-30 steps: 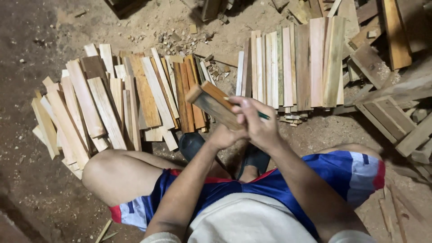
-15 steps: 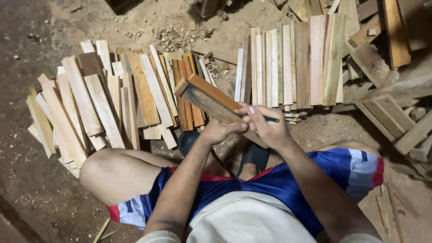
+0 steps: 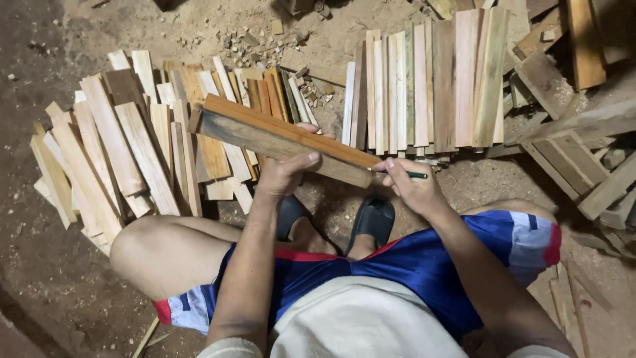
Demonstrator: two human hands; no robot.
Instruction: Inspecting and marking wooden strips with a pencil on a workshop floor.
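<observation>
A long wooden slat (image 3: pixel 252 129), brown with a dark grey face, lies level in front of me, its far end pointing left. My left hand (image 3: pixel 286 171) grips it near the middle, thumb on top. My right hand (image 3: pixel 412 185) holds a thin green pencil (image 3: pixel 416 175) against the slat's right end.
A heap of pale wooden slats (image 3: pixel 112 152) lies on the dirt floor at the left. A neat row of upright slats (image 3: pixel 424 86) lies ahead at the right. Rough planks and offcuts (image 3: pixel 583 159) pile up at the far right. My black sandals (image 3: pixel 372 219) rest below the slat.
The slat has swung out from end-on to sideways, its far end moving left. Both hands have spread apart along it, the right one now at its right end.
</observation>
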